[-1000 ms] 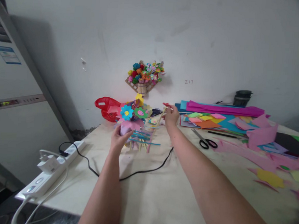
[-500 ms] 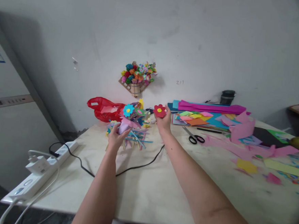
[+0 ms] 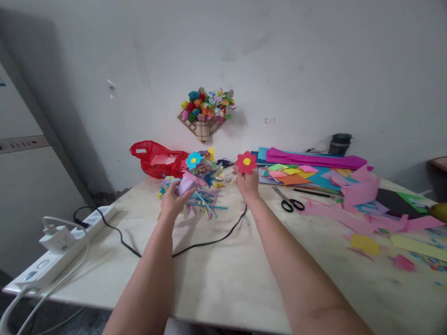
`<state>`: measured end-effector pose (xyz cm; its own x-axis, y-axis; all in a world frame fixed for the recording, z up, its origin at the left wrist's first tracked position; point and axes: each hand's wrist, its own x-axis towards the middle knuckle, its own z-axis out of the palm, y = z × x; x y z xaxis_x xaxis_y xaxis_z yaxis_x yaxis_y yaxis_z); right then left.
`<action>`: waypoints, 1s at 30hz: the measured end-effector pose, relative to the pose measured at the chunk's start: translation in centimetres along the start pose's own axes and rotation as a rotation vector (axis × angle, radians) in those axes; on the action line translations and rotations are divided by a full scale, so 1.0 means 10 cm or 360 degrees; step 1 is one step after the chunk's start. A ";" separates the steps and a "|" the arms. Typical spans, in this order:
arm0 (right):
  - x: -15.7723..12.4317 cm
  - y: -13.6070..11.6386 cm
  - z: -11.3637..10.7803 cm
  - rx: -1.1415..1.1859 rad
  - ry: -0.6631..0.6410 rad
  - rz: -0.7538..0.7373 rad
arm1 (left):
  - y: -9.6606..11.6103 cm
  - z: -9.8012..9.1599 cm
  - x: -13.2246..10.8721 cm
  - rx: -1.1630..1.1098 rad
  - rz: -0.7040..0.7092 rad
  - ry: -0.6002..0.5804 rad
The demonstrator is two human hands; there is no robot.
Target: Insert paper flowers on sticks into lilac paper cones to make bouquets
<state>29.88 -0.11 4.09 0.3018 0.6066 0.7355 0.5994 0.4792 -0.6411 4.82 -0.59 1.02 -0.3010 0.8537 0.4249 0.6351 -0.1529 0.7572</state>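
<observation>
head view: my left hand (image 3: 172,201), well left of scissors (image 3: 287,199), curled around lilac base (image 3: 186,184) of paper-flower bouquet (image 3: 194,161); low hold probably spares petals. my right hand (image 3: 250,184), also left of scissors but nearer, pinching red flower (image 3: 246,162) from below; fingertips hidden, perhaps on stem, so bloom faces me unbent. loose strips (image 3: 210,206) farther left of scissors. coloured sheets (image 3: 318,159) behind scissors, seemingly stacked there to leave working room.
</observation>
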 end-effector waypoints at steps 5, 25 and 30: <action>0.14 -0.39 -0.25 0.0587 0.0212 -0.0033 | 0.04 -0.02 -0.01 0.0106 -0.0040 -0.0048; 0.09 -0.74 -0.24 0.0940 -0.0012 0.0157 | 0.04 -0.01 -0.03 0.0111 0.0157 -0.0217; 0.09 -0.73 -0.25 0.0893 -0.0044 0.0141 | 0.02 0.01 -0.02 -0.0006 0.0228 -0.0160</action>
<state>27.64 -4.62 10.03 0.3090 0.6728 0.6722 0.0846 0.6846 -0.7240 5.05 -0.79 1.04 -0.1350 0.8686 0.4768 0.6637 -0.2781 0.6944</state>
